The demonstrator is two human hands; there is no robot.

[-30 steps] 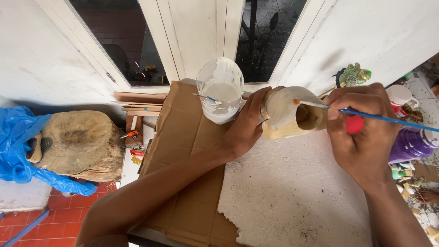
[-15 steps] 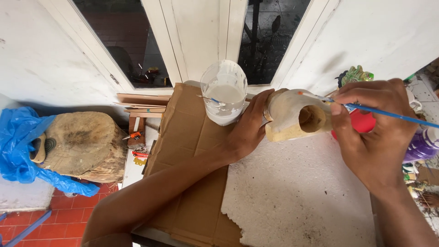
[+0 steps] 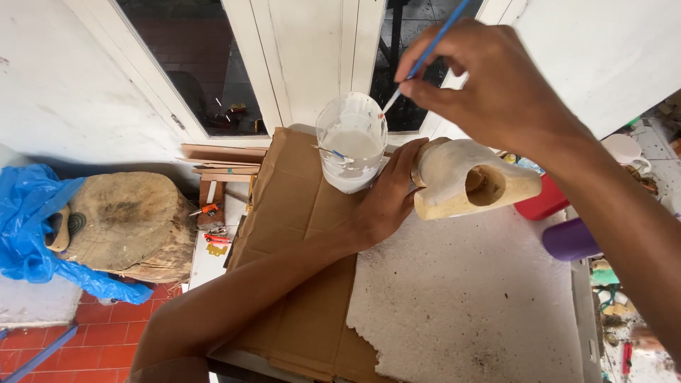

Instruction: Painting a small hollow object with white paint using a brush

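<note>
Head view shows the left hand (image 3: 386, 198) closed around a pale hollow wooden carving (image 3: 468, 186) above the white foam sheet (image 3: 468, 305). At twelve o'clock from it, the right hand (image 3: 489, 85) pinches a blue paintbrush (image 3: 425, 57), tip over the cut plastic container of white paint (image 3: 351, 142).

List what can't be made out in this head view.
- Carving: near end hidden by left hand.
- Brush: handle cut off by top edge.
- Purple cup: partly behind right arm.
- Cup: depth of white paint unclear.
</note>
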